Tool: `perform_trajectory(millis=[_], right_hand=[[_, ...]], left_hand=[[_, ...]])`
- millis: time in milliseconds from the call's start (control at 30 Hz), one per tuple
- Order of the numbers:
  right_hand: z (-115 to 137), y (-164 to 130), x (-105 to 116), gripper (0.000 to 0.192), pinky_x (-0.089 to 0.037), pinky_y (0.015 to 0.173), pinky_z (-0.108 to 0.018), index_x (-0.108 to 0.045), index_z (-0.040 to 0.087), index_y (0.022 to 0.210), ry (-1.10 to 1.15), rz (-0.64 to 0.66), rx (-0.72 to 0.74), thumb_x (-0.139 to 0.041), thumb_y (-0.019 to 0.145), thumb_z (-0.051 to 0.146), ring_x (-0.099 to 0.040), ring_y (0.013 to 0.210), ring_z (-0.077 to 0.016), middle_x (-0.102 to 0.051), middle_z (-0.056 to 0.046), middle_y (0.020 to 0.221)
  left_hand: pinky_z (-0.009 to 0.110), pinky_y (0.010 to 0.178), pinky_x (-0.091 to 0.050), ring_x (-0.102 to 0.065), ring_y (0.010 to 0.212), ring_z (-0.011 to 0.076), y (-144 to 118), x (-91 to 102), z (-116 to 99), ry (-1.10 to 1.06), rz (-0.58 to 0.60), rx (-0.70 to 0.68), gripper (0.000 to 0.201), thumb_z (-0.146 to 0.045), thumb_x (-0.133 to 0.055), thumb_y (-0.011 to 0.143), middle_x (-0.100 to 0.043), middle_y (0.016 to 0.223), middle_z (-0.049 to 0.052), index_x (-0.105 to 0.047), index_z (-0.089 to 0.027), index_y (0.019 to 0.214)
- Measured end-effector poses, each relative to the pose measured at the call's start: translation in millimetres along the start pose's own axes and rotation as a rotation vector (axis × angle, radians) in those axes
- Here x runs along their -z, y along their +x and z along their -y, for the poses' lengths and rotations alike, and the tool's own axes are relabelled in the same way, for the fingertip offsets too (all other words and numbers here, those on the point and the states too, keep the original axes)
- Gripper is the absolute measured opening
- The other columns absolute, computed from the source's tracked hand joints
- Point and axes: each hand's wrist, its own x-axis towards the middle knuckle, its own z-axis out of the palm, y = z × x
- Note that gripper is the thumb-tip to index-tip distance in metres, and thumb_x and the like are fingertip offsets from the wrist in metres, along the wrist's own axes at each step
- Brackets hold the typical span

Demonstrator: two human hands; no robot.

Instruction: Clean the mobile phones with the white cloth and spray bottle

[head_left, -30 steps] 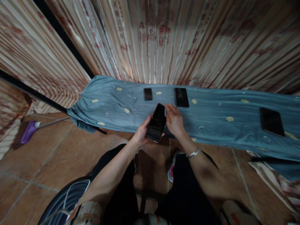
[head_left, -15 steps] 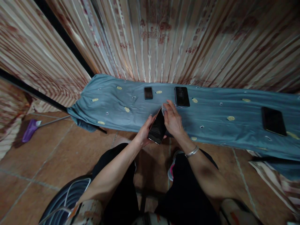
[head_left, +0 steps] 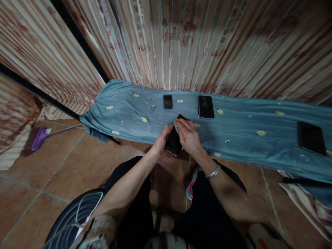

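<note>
My left hand [head_left: 161, 142] grips a black phone [head_left: 173, 142] from below, screen up, over the near edge of a blue-grey cloth [head_left: 233, 135]. My right hand [head_left: 188, 137] lies across the phone's upper half and pinches a small pale wipe [head_left: 176, 125] against the screen. A silver bracelet sits on my right wrist. On the cloth beyond lie a small dark phone [head_left: 168, 101] and a larger black phone [head_left: 205, 107]. Another black phone [head_left: 311, 138] rests far to the right.
Striped curtains [head_left: 181, 45] hang behind the cloth-covered surface. A purple broom head [head_left: 39, 137] lies on the brown tiled floor at left. A round dark object with white cable [head_left: 75, 218] sits by my left knee. My legs and a pink-trimmed shoe are below.
The phone was held tilted up with its screen uncovered; my right hand has come over it with the wipe, and the phone has dropped lower and flatter. The view shifted slightly left.
</note>
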Motion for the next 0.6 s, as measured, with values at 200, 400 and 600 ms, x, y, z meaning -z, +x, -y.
perform_trajectory(millis=[200,400,600], right_hand=[[13.8,-5.6,-1.5,0.038,-0.051,0.105,-0.045,-0.067,0.015,0.127,0.039,0.016,0.032,-0.039,0.101,0.017,-0.061,0.116,-0.0265,-0.07,-0.014,0.127],[27.0,-10.1,-2.9,0.04,-0.054,0.104,-0.045,-0.067,0.018,0.129,0.103,0.023,0.059,-0.038,0.102,0.018,-0.063,0.113,-0.0261,-0.071,-0.013,0.124],[38.3,-16.3,-3.9,0.04,-0.053,0.105,-0.045,-0.067,0.018,0.128,0.1,0.036,0.107,-0.038,0.102,0.016,-0.063,0.114,-0.0255,-0.071,-0.012,0.123]], left_hand=[[0.04,0.106,-0.049,-0.067,0.116,0.0264,2.9,0.2,-2.9,-0.018,-0.079,-0.04,0.05,-0.047,-0.041,0.101,-0.075,0.116,0.011,-0.068,-0.014,0.127],[0.039,0.098,-0.054,-0.071,0.106,0.0262,2.2,1.5,-8.5,-0.046,-0.11,-0.038,0.05,-0.051,-0.044,0.099,-0.077,0.105,0.009,-0.069,-0.015,0.122],[0.038,0.096,-0.055,-0.072,0.104,0.024,2.2,-0.1,-13.8,-0.042,-0.099,-0.06,0.052,-0.052,-0.038,0.101,-0.076,0.109,0.008,-0.067,-0.017,0.126]])
